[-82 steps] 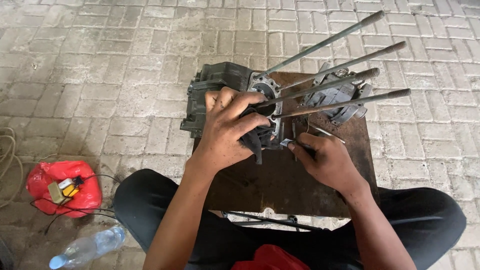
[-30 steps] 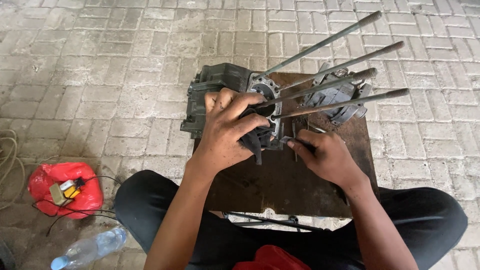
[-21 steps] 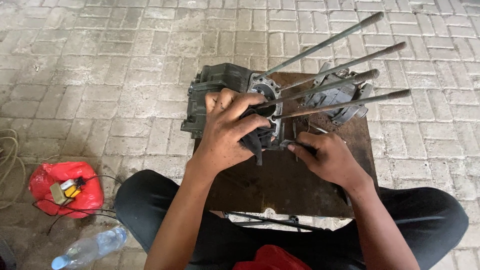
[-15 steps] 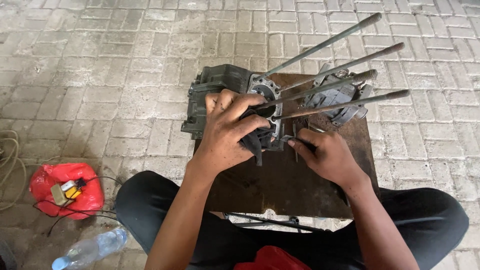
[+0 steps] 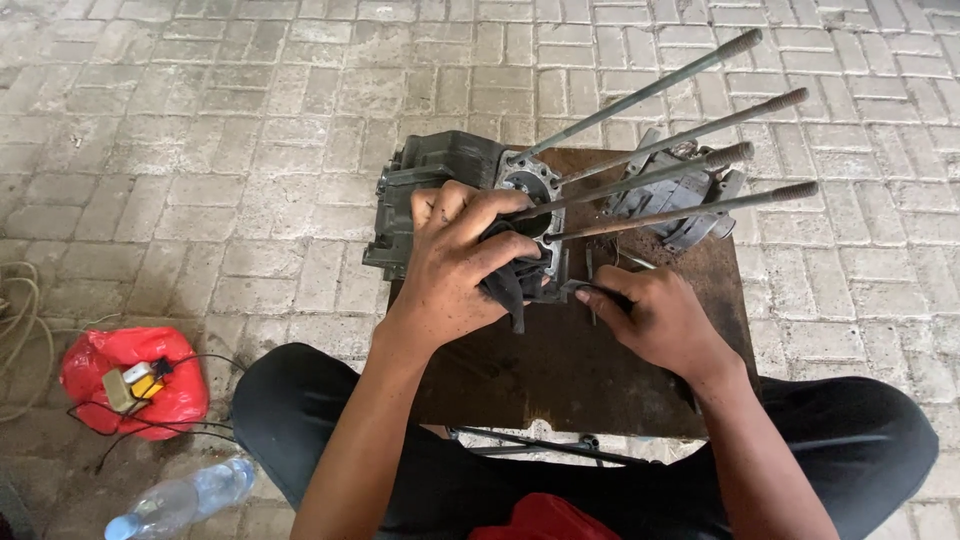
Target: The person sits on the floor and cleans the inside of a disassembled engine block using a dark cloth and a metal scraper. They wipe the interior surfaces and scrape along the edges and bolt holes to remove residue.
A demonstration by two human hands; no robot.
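The person sits low with knees spread around a small rusty metal stand (image 5: pixel 560 390), both forearms reaching forward over it. The left hand (image 5: pixel 465 265) lies palm-down across the near end of a grey engine case (image 5: pixel 425 190), fingers spread and curled over its round opening, pressing a dark rag (image 5: pixel 510 285) against it. The right hand (image 5: pixel 655 315) rests on the stand just right of the case, fingers drawn narrow around a thin dark tool (image 5: pixel 592 290) whose tip sits at the case's lower edge; what sort of tool it is cannot be told.

Four long studs (image 5: pixel 680 170) jut from the case up and to the right, crossing above a second grey casting (image 5: pixel 675 200) that lies on the far right part of the stand. Well left of the stand, on the brick paving (image 5: pixel 200 120), sits a red bag (image 5: pixel 135 380) with black wires, and nearer the person a clear plastic bottle (image 5: pixel 180 500).
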